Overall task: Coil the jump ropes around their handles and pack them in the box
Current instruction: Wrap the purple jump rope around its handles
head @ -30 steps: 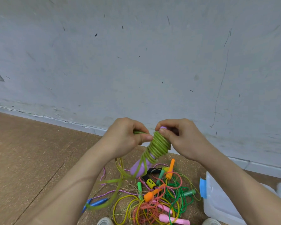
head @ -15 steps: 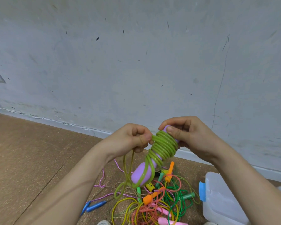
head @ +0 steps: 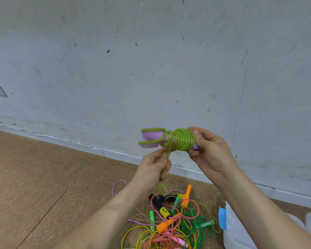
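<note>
The right hand [head: 210, 153] grips the purple handles [head: 151, 137], wrapped in green rope [head: 182, 141]. Just under the handles, the left hand [head: 153, 169] pinches the rope's loose end.

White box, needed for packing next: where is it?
Head view, lower right: the white box sits on the floor right of the rope pile, partly behind the right forearm.
</note>
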